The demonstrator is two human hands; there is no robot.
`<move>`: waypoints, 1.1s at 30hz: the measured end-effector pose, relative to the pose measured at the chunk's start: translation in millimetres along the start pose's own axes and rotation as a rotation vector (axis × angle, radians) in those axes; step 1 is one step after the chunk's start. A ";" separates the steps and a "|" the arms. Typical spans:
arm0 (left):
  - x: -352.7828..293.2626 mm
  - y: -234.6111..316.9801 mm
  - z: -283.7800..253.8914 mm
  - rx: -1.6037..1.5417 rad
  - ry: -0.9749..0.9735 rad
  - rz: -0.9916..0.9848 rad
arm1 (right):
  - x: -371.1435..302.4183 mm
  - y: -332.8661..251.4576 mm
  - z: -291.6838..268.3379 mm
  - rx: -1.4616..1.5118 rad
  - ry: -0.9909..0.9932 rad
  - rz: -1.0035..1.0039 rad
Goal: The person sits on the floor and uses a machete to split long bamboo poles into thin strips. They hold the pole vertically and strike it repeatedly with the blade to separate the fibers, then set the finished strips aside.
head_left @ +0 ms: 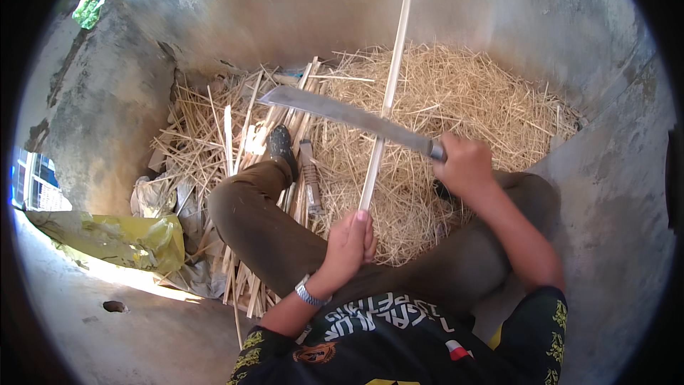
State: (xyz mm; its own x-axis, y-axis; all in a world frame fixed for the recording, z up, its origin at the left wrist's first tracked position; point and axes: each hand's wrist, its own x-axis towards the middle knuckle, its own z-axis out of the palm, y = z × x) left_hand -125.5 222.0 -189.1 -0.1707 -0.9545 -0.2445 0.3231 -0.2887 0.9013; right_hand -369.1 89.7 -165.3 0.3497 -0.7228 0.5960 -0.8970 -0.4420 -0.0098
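Observation:
My left hand (349, 244) is closed round the lower end of a long, pale strip of split wood or bamboo (392, 75), thumb along it. The strip rises away from me, tilted slightly right, and its top runs out of view. In my right hand (464, 164) is the handle of a machete (342, 112), fingers wrapped round it. Its broad grey blade points left and crosses the strip about midway up. Whether the edge bites into the strip or only rests against it, I cannot tell.
Thin shavings (463, 100) heap between my legs and the far wall (342, 21). Several split strips (235, 128) lie at the left. By my shoe (283, 148) is a wooden-handled tool (311, 178), its kind unclear. A yellow sack (135, 242) lies left.

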 end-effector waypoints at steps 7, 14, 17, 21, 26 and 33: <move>2.3 5.9 4.8 -0.219 0.004 -0.149 | 6.1 26.0 14.8 -0.076 -0.040 -0.003; -9.9 -9.2 8.2 -0.148 0.031 -0.143 | 12.6 39.0 15.9 -0.084 0.041 -0.117; 2.6 2.6 7.3 -0.134 0.000 -0.072 | 11.2 10.8 18.7 0.004 0.007 -0.023; -5.4 -0.2 6.5 -0.160 0.018 -0.102 | 18.6 11.0 11.1 -0.096 0.026 -0.183; 1.9 5.2 -0.5 -0.116 -0.001 -0.051 | 34.3 -4.2 8.5 0.033 0.051 -0.065; -19.9 -9.6 8.3 -0.088 0.043 -0.101 | 89.3 62.2 -4.0 -0.266 -0.221 0.440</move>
State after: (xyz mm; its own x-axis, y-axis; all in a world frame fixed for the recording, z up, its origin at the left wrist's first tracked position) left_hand -132.9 244.4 -189.9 -0.1673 -0.9219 -0.3494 0.3870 -0.3874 0.8368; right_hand -394.8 -0.2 -109.5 -0.0505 -0.9158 0.3984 -0.9985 0.0553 0.0005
